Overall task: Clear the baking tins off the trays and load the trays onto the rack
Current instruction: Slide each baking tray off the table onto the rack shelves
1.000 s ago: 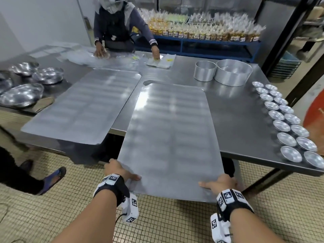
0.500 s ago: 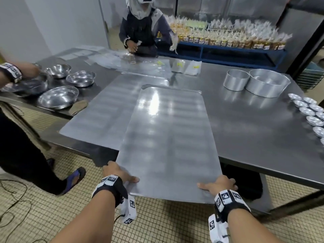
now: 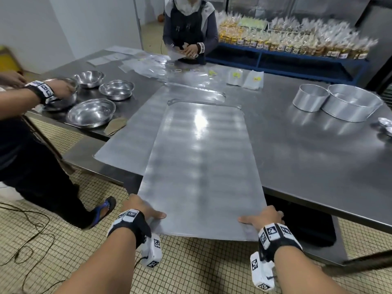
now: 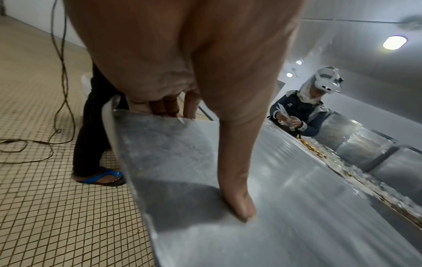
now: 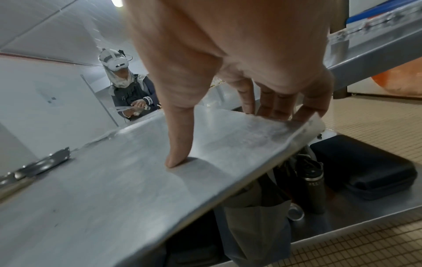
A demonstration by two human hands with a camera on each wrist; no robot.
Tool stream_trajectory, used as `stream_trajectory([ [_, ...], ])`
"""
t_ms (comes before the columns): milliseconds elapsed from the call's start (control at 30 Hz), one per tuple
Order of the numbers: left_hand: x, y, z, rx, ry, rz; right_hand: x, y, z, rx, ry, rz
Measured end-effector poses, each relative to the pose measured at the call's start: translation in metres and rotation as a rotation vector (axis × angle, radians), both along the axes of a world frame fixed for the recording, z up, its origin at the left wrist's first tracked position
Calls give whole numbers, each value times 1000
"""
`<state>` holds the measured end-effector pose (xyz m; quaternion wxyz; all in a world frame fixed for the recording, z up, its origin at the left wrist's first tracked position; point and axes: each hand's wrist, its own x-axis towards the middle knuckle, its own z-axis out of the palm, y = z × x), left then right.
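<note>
Since the earlier frame the tray [image 3: 201,166] has slid further off the table [image 3: 318,158] toward the person, so more of it now overhangs the floor. The left hand [image 3: 141,209] grasps the near left corner, thumb [image 4: 237,202] pressed flat on top and the other fingers [image 4: 164,108] curled under the edge. The right hand [image 3: 265,217] grasps the near right corner the same way, thumb [image 5: 178,153] on top and fingers [image 5: 274,108] beneath. Both grips are closed on the tray; neither is released.

Beyond the grips the tray's far end lies on the table, overlapping a second tray [image 3: 135,132] that lies to the left. Its surface is bare, so clearing looks done for this one. Two round baking tins [image 3: 337,102] stand further off to the right.

The step in hand appears to be lifting this tray away to carry it to the rack, which is not in view. The next move probably calls for drawing the far end clear, keeping the wide sheet level, and turning without striking the person standing close on the left.
</note>
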<state>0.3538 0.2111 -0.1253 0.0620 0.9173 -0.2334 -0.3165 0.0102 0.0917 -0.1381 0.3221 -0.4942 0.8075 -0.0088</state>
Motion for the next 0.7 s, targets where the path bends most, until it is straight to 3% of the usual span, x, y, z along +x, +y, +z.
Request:
stream_trajectory([
  [167, 16, -1, 0, -182, 134, 139, 9, -21, -5, -12, -119, -52],
  [300, 23, -5, -5, -295, 139, 246, 15, -32, 0, -28, -204, -102],
  [700, 74, -23, -12, -237, 90, 388, 58, -52, -13, 78, -231, -88],
])
